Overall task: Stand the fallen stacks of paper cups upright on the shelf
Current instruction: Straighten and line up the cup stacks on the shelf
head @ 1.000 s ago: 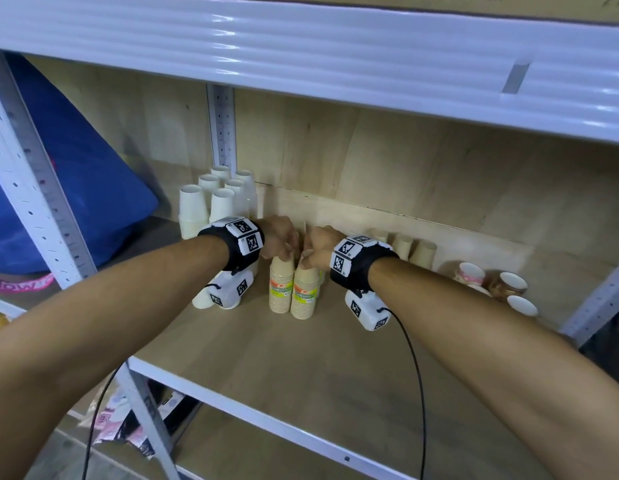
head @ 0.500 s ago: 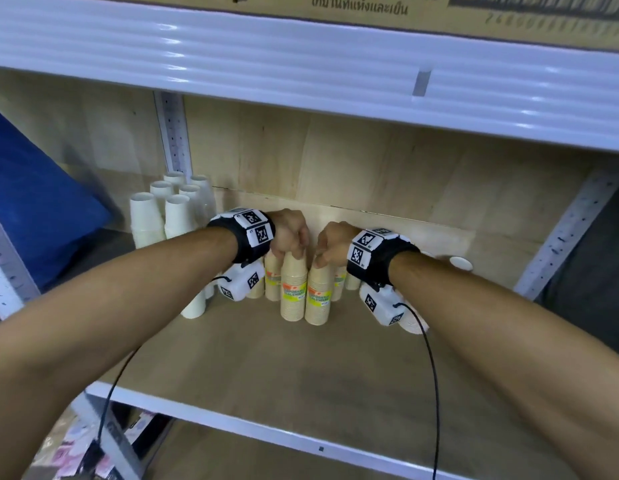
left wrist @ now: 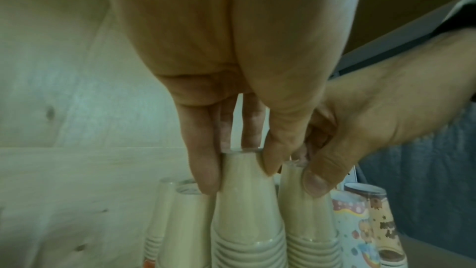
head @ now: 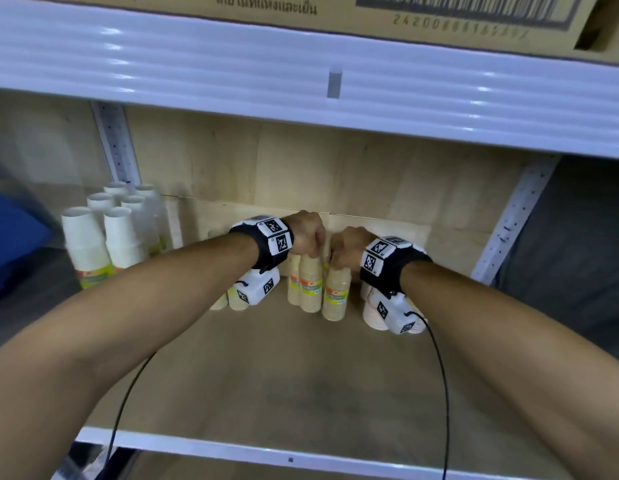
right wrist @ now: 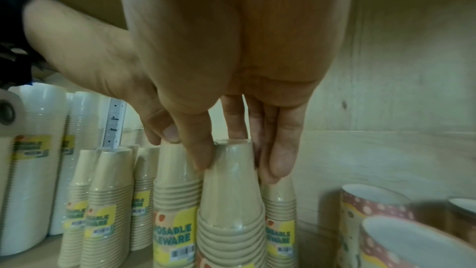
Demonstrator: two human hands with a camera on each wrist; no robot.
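The two tan cup stacks, left stack (head: 311,289) and right stack (head: 336,296), stand upright side by side at 12 o'clock on the shelf (head: 301,393), among other tan stacks. The left hand (head: 310,235) pinches the left stack's top and the right hand (head: 346,245) the right's, each grip closed around its cup. Judged best practice: seat both bases flat, release straight up, avoid nudging the patterned cups (right wrist: 373,211) at 3 o'clock.

Patterned cups (head: 374,308) largely hidden behind right wrist camera.
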